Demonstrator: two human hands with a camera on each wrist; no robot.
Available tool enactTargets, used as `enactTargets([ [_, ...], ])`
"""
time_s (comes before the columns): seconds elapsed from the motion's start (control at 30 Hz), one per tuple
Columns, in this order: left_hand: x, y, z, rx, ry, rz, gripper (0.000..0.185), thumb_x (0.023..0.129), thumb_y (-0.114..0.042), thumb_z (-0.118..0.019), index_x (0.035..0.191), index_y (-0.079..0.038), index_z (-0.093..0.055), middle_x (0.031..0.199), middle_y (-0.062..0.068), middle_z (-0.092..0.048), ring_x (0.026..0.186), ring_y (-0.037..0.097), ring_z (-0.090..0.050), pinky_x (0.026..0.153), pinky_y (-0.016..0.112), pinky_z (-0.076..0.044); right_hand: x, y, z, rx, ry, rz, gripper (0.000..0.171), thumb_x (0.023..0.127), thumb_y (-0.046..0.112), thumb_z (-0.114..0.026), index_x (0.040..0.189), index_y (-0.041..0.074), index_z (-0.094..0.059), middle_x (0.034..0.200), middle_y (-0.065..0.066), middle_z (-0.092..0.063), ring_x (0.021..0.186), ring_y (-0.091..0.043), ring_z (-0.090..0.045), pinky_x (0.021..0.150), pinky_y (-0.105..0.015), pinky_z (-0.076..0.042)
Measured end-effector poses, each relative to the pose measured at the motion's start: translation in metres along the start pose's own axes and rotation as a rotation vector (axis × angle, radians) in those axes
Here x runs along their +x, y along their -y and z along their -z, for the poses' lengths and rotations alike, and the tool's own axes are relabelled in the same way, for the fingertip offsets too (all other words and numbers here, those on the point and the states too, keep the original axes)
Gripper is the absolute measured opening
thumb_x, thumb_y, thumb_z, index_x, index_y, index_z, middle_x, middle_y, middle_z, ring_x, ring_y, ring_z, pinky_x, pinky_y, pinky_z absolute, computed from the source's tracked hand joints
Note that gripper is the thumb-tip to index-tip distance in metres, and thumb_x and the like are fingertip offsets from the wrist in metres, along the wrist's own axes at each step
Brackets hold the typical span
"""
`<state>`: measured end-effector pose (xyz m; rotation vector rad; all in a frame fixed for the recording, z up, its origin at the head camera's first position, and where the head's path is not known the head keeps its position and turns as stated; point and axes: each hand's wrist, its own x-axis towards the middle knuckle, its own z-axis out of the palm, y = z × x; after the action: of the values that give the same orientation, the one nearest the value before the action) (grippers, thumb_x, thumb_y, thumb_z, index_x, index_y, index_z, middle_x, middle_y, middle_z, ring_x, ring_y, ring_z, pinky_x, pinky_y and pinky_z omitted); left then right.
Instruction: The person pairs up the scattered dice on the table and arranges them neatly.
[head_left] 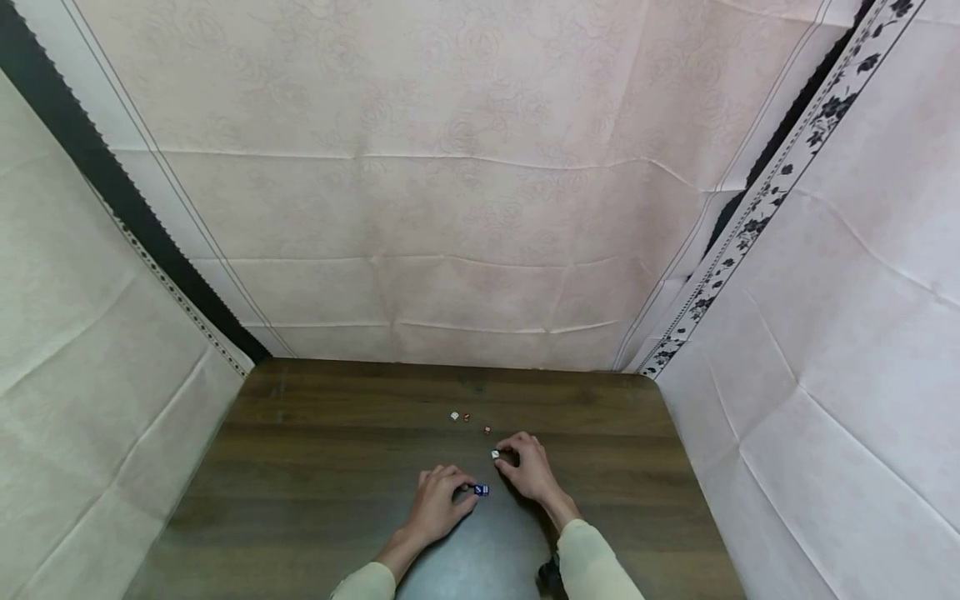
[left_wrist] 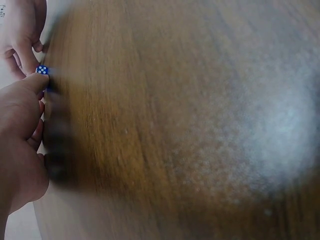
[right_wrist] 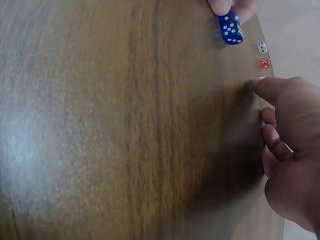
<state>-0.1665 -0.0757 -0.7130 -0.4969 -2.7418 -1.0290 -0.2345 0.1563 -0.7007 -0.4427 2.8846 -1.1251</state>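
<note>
Two blue dice (head_left: 481,490) with white pips sit against each other on the wooden table. The left hand (head_left: 441,502) pinches the nearer one between thumb and forefinger, as the left wrist view also shows around a blue die (left_wrist: 42,69). To the right and a little farther off, the right hand (head_left: 529,468) pinches a white die (head_left: 495,454) between thumb and forefinger tips. In the right wrist view, the right thumb (right_wrist: 272,89) hides that white die. The blue pair (right_wrist: 231,29) is seen there at the left hand's fingertips.
Beyond the hands lie a red die (head_left: 487,430), another red die (head_left: 467,417) and a white die (head_left: 454,415). The wooden table (head_left: 315,433) ends at pale cloth hangings (head_left: 465,208) at the back and sides. A dark object (head_left: 551,577) is by the right sleeve.
</note>
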Motion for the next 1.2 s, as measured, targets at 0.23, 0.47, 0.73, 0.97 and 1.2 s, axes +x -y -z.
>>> enactTargets([
  [0.23,-0.0003,0.0006,-0.0016,0.007,0.002,-0.001,0.017,0.091,-0.023,-0.096,0.106,-0.022,-0.087,0.096,-0.009,-0.077,0.092,0.008,-0.064,0.092,0.042,-0.041,0.0000,-0.0015,-0.0022,-0.006,-0.013,0.000,0.018,0.101,0.018,-0.086,0.119,0.014,-0.085,0.118,-0.002,-0.074,0.115,-0.024,-0.064,0.107,-0.053,-0.046],
  [0.47,0.0000,-0.0008,-0.0018,0.000,0.008,0.009,0.018,0.091,-0.023,-0.096,0.106,-0.022,-0.087,0.097,-0.009,-0.077,0.092,0.008,-0.065,0.092,0.042,-0.041,0.0000,-0.0021,-0.0032,0.000,-0.036,0.011,0.016,0.101,0.016,-0.086,0.116,0.014,-0.086,0.114,-0.002,-0.073,0.112,-0.023,-0.064,0.104,-0.050,-0.047],
  [0.73,-0.0006,-0.0011,-0.0022,-0.003,-0.001,0.007,0.018,0.090,-0.022,-0.096,0.106,-0.022,-0.087,0.097,-0.009,-0.077,0.092,0.007,-0.064,0.092,0.042,-0.041,-0.0013,-0.0019,-0.0049,-0.013,-0.057,0.004,0.012,0.100,0.018,-0.087,0.112,0.018,-0.086,0.113,0.000,-0.073,0.111,-0.021,-0.064,0.102,-0.048,-0.046],
  [0.97,-0.0016,-0.0004,-0.0030,-0.001,-0.007,-0.004,0.018,0.091,-0.023,-0.096,0.107,-0.022,-0.087,0.096,-0.009,-0.076,0.090,0.010,-0.064,0.090,0.042,-0.040,-0.0038,-0.0008,-0.0038,-0.002,-0.042,-0.012,0.010,0.102,0.019,-0.086,0.112,0.019,-0.086,0.112,0.001,-0.072,0.109,-0.019,-0.062,0.102,-0.048,-0.047],
  [1.2,-0.0022,-0.0001,-0.0027,0.005,-0.003,0.002,0.018,0.092,-0.024,-0.096,0.107,-0.023,-0.087,0.096,-0.009,-0.076,0.090,0.011,-0.065,0.089,0.041,-0.039,-0.0091,0.0039,0.0020,0.019,-0.020,0.010,0.010,0.104,0.018,-0.084,0.114,0.017,-0.085,0.115,0.000,-0.073,0.111,-0.022,-0.066,0.107,-0.054,-0.047],
])
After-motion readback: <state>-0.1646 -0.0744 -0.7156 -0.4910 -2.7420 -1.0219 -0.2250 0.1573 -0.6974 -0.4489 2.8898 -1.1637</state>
